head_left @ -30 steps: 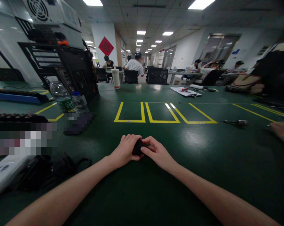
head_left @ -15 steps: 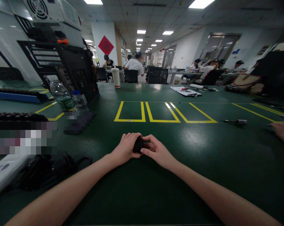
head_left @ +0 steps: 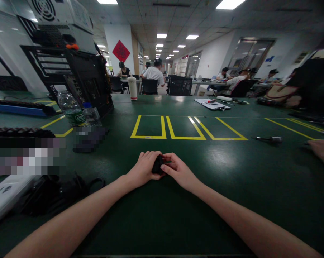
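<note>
A small black block-shaped object (head_left: 157, 165) is between my two hands, just above or on the green table (head_left: 162, 222); its exact kind does not show. My left hand (head_left: 145, 166) is closed around its left side, thumb below and fingers over the top. From the right, my right hand (head_left: 179, 172) has its thumb and bent fingertips against the object's right side. Parts of the object are covered by my fingers.
Plastic bottles (head_left: 70, 107) and a black computer case (head_left: 86, 79) stand at left, above a black cable (head_left: 78, 190). A screwdriver (head_left: 271, 139) lies right, near another person's hand (head_left: 323, 150). A clipboard (head_left: 211, 104) and white cup (head_left: 132, 89) are farther back.
My right fingers have shifted slightly on the black object, with the thumb a little higher. My left hand stays in place around it.
</note>
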The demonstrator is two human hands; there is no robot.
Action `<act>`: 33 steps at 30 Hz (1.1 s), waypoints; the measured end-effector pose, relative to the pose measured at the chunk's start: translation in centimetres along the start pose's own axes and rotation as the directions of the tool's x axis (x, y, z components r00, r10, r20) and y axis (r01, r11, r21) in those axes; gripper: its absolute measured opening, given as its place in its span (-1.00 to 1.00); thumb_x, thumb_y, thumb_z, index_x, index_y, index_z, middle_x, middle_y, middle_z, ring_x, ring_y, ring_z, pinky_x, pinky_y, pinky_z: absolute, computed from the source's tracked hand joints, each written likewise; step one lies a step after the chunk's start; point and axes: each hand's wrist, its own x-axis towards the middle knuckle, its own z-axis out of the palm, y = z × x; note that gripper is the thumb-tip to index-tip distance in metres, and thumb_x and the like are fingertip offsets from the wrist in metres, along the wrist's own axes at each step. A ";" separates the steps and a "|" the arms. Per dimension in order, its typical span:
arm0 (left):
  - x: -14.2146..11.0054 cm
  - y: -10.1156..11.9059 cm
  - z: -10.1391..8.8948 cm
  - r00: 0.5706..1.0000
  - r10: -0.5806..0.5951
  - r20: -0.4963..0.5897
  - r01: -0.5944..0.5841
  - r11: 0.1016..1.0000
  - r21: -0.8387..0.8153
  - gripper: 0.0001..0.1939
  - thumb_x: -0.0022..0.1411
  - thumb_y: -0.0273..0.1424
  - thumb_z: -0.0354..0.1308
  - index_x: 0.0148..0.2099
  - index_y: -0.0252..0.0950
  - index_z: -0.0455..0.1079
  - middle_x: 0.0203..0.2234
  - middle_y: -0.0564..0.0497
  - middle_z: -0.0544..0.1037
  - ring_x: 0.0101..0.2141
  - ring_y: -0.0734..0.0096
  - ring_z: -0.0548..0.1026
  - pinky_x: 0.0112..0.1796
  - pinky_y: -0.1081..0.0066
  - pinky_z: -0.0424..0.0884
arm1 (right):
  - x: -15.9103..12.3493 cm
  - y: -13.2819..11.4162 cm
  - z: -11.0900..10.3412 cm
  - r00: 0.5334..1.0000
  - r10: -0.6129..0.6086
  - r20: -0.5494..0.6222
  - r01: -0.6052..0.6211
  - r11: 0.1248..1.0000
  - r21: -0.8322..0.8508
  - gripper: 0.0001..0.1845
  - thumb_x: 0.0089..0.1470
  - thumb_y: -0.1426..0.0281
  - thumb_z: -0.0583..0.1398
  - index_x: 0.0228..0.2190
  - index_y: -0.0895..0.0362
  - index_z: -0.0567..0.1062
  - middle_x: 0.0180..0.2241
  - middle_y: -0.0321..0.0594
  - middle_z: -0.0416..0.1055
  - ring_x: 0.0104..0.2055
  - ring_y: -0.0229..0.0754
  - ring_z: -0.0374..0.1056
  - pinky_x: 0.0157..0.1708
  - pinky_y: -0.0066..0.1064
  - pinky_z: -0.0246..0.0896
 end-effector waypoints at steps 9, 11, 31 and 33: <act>0.0 0.1 -0.3 1.000 0.003 0.011 -0.003 1.000 0.000 -0.42 -0.10 -0.38 0.22 -0.03 -0.27 0.06 -0.19 -0.03 0.33 -0.20 0.24 0.29 -0.24 0.31 0.15 | -0.5 -0.2 0.0 0.998 -0.042 0.038 0.041 0.999 0.009 -0.73 -0.05 0.43 0.14 -0.24 0.07 0.24 -0.22 -0.30 0.25 -0.15 -0.22 0.28 -0.17 -0.31 0.26; 0.0 0.2 -0.5 0.999 0.011 0.031 -0.010 1.000 -0.008 -0.45 -0.06 -0.35 0.19 -0.02 -0.27 0.07 -0.18 -0.05 0.33 -0.20 0.24 0.30 -0.24 0.31 0.16 | -0.4 -0.2 0.1 0.999 -0.033 0.030 0.032 0.999 0.020 -0.78 -0.02 0.39 0.11 -0.26 0.07 0.24 -0.25 -0.29 0.26 -0.20 -0.23 0.31 -0.22 -0.31 0.28; 0.0 -0.1 0.2 1.000 0.002 -0.011 -0.002 1.000 0.027 -0.41 -0.11 -0.35 0.22 -0.03 -0.26 0.07 -0.19 -0.04 0.33 -0.21 0.23 0.30 -0.25 0.32 0.14 | -0.2 0.2 0.0 0.999 -0.039 0.027 0.038 0.998 0.054 -0.79 -0.03 0.40 0.12 -0.27 0.08 0.26 -0.25 -0.29 0.27 -0.20 -0.24 0.30 -0.20 -0.32 0.27; 0.0 -0.1 0.3 1.000 0.002 -0.015 -0.001 1.000 0.031 -0.43 -0.10 -0.34 0.21 -0.03 -0.26 0.07 -0.19 -0.05 0.33 -0.21 0.22 0.30 -0.26 0.32 0.14 | -0.1 0.3 0.1 0.999 -0.036 0.012 0.035 0.998 0.061 -0.81 -0.02 0.39 0.11 -0.29 0.09 0.26 -0.28 -0.30 0.27 -0.24 -0.26 0.31 -0.24 -0.34 0.29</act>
